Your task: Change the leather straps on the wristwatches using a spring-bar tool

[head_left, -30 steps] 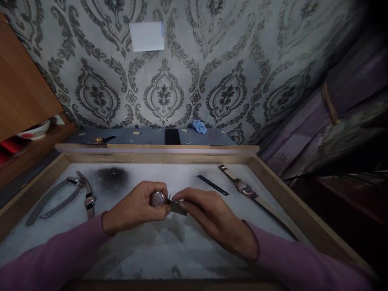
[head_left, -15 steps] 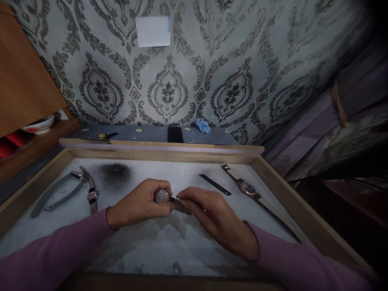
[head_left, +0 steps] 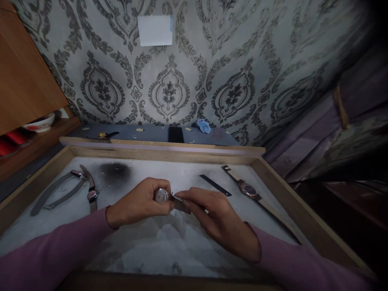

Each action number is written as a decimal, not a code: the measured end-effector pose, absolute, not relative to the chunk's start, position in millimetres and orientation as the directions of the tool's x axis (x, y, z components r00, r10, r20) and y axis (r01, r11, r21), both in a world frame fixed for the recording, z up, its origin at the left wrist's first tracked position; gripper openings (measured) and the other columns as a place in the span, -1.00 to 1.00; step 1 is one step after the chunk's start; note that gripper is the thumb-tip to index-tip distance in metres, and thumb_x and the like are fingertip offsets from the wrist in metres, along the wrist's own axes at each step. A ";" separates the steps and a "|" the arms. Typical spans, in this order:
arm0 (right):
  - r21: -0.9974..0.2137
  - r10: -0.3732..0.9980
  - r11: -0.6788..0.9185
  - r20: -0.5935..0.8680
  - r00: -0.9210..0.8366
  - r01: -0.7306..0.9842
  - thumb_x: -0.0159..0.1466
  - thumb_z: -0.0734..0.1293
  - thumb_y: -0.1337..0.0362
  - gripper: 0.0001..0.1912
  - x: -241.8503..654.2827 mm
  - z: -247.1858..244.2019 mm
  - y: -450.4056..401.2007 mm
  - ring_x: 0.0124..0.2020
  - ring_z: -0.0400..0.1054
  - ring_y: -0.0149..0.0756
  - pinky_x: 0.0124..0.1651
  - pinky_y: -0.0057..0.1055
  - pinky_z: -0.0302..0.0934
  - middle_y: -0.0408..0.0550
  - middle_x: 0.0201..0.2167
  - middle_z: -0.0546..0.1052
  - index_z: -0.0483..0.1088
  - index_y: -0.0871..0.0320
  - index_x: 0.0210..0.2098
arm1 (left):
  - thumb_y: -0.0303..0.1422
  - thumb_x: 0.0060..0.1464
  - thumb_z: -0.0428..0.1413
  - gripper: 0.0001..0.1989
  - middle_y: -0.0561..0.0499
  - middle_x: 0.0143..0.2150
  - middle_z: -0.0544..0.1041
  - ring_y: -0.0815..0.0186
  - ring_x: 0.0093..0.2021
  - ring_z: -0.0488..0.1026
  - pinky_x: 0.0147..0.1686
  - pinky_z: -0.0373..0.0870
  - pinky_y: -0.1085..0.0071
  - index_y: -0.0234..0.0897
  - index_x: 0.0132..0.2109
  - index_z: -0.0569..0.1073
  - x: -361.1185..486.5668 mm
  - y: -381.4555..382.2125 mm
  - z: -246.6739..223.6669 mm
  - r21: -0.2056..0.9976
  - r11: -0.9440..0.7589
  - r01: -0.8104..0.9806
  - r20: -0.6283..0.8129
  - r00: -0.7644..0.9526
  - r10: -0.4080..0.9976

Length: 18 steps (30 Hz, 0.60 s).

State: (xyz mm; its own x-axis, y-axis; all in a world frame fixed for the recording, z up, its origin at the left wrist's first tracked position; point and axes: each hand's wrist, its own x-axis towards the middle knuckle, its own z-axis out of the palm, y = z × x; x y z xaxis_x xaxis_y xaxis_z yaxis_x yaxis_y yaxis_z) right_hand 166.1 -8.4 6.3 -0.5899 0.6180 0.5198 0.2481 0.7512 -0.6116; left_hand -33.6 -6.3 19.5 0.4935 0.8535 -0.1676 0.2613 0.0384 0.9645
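My left fingers (head_left: 164, 208) are curled around a round watch (head_left: 161, 195), thumb below and index above, so its face side or back is left uncovered; which one, I cannot tell. My right fingers (head_left: 197, 195) are pinched narrow on a thin flat piece (head_left: 182, 206) at the watch's right edge — probably so I can steer it closely there. I hold the watch over the middle of the surface (head_left: 145, 258), inside a raised wooden frame (head_left: 169, 154) that would likely stop small parts rolling away. A dark strip (head_left: 215, 185) and a long-strapped watch (head_left: 248, 189) lie right; a smaller watch (head_left: 92, 195) and grey-handled tool (head_left: 48, 191) lie left — apart, perhaps for elbow room.
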 end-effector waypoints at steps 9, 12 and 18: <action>-0.609 0.616 0.750 0.505 -0.605 0.257 0.34 0.18 0.43 -0.78 166.8 7.9 -7.4 -0.46 0.36 -0.41 -0.40 -0.49 0.24 -0.05 -0.44 0.52 0.45 0.25 -0.16 | -0.39 -0.12 0.12 -0.85 0.23 -0.61 0.10 0.49 -0.57 -0.04 -0.59 -0.05 0.54 -0.27 -0.49 0.26 -33.3 -7.1 20.3 0.961 0.045 0.273 -0.182 0.500 0.847; -0.601 0.607 0.757 0.500 -0.618 0.257 0.34 0.18 0.42 -0.79 167.5 9.1 -7.1 -0.47 0.34 -0.41 -0.40 -0.48 0.23 -0.05 -0.44 0.51 0.45 0.26 -0.15 | -0.41 -0.13 0.11 -0.86 0.23 -0.61 0.10 0.49 -0.57 -0.04 -0.59 -0.07 0.54 -0.27 -0.49 0.25 -32.5 -7.3 19.6 0.961 0.038 0.275 -0.177 0.501 0.847; -0.608 0.588 0.763 0.510 -0.629 0.220 0.35 0.19 0.41 -0.78 168.8 8.9 -8.1 -0.53 0.29 -0.44 -0.44 -0.50 0.19 -0.11 -0.52 0.45 0.48 0.24 -0.16 | -0.40 -0.15 0.11 -0.85 0.24 -0.61 0.10 0.50 -0.58 -0.03 -0.60 -0.08 0.54 -0.27 -0.50 0.25 -32.7 -8.9 19.8 0.960 0.039 0.278 -0.181 0.505 0.844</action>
State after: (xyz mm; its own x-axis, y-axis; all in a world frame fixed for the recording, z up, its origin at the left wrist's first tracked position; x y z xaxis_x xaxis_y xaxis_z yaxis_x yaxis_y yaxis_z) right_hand 168.8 -8.1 8.9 -0.6285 0.5876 0.5096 0.2201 0.7627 -0.6081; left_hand -32.7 -8.9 19.8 0.5052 0.8439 -0.1807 0.2784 0.0388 0.9597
